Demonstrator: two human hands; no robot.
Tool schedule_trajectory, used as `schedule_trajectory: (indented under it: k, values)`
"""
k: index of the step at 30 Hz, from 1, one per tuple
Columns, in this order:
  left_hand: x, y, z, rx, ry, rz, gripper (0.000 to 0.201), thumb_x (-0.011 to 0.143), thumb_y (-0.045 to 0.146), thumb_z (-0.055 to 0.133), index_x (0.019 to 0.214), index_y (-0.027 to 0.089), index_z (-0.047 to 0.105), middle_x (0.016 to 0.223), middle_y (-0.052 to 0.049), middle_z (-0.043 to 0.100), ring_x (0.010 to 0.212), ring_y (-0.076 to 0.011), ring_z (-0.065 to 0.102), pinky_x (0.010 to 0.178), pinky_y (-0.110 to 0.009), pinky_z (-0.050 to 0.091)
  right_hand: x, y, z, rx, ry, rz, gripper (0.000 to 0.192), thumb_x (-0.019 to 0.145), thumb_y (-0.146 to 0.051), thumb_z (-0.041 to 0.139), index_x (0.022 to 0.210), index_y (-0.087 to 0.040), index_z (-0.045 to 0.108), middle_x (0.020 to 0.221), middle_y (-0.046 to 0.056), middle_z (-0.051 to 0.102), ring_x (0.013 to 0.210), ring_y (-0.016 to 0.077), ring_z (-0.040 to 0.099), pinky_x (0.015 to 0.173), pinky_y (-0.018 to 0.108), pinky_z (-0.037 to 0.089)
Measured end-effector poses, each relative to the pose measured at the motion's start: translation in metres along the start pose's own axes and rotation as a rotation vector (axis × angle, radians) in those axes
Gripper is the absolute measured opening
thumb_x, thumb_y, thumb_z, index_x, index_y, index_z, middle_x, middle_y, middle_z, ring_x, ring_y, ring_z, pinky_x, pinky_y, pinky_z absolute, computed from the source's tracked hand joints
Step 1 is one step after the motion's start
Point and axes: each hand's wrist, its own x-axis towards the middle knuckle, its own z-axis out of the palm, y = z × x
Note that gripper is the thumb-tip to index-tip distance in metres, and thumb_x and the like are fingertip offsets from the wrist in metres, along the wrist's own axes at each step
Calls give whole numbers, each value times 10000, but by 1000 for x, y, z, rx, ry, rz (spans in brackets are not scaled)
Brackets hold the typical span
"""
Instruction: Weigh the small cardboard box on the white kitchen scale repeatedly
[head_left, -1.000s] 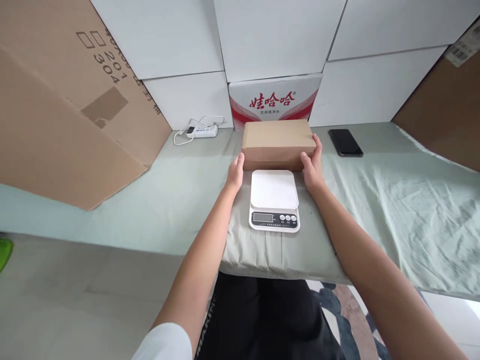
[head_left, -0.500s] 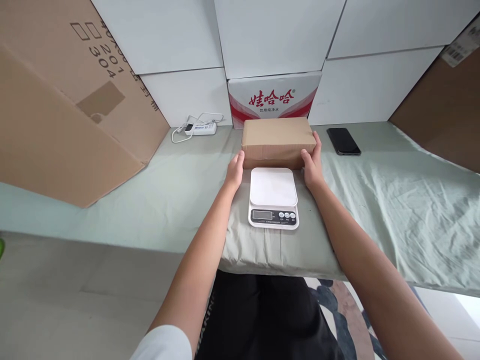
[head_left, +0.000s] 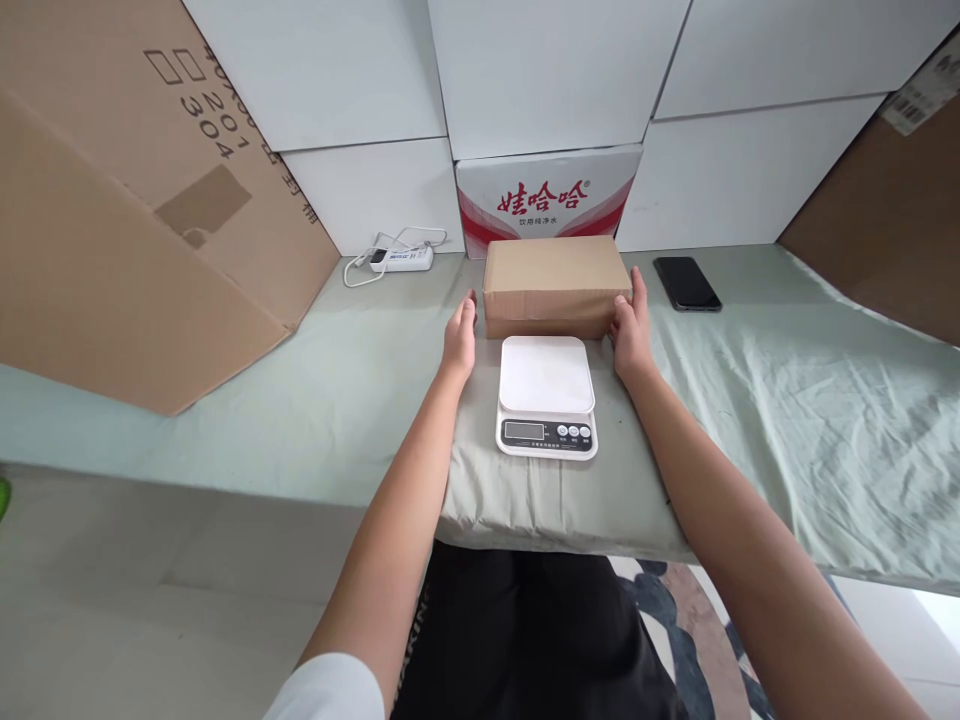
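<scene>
Overhead and all around, big things first: a large brown carton leans in from the left, and white boxes stack up along the back. Under everything lies a pale green sheet, wrinkled toward the right. A white box with red lettering stands at the back centre, and just in front of it the brown cardboard box lies flat on the sheet, directly behind the white kitchen scale. The left hand is open and flat, just beside the box's left end with a small gap. The right hand is open too, its fingers against the box's right end, gripping nothing. A black phone lies right of the box, and a white power strip with its cable sits back left
</scene>
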Motion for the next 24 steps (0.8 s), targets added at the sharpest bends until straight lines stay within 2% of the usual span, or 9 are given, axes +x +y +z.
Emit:
schedule_trajectory:
  k: [3,5,8,13,17,21,24]
  values:
    - [-4,2,5,-2,-96,29,924,963,916,488,1578,246,647,1759,-110,585,1710,-317,472,1422,-468,380,-2,-17,4,55,41,127,1011,897,-830,576,1767,-401,288,1823,18,458,1726,329,422,1452,631,332]
    - [-7,3,7,-6,-125,48,893,970,905,488,1541,243,676,1724,-109,627,1693,-329,497,1409,-473,401,-4,-30,6,75,33,119,1000,868,-825,609,1731,-385,361,1859,3,407,1767,319,344,1488,590,263]
    - [-8,5,8,-2,-129,49,881,978,901,469,1521,242,686,1702,-108,649,1685,-332,509,1397,-468,417,-8,-44,9,84,22,91,952,858,-823,627,1673,-367,441,1851,-3,429,1776,301,322,1510,546,208]
    - [-7,4,6,40,-132,63,916,962,935,440,1527,253,678,1706,-113,644,1679,-327,517,1404,-477,405,-10,-48,12,113,15,122,946,843,-821,646,1660,-384,452,1855,-17,426,1791,304,291,1511,565,200]
    - [-11,20,5,167,-105,178,1025,917,994,433,1563,229,653,1637,-161,698,1622,-389,570,1360,-540,448,-10,-55,12,139,16,50,1027,877,-808,629,1749,-350,337,1867,32,397,1779,332,319,1488,598,269]
    - [-45,55,0,200,-157,355,1036,942,963,451,1649,216,578,1656,-169,679,1604,-403,586,1333,-521,483,-22,-93,-4,63,72,-137,961,959,-809,583,1783,-423,273,1900,-26,316,1819,336,195,1507,579,223]
    - [-88,73,-13,127,-142,383,890,1015,864,462,1673,273,564,1720,-117,627,1678,-368,511,1373,-459,454,-53,-128,-24,-56,37,-185,887,1006,-779,577,1782,-470,281,1902,-50,306,1822,362,167,1505,607,235]
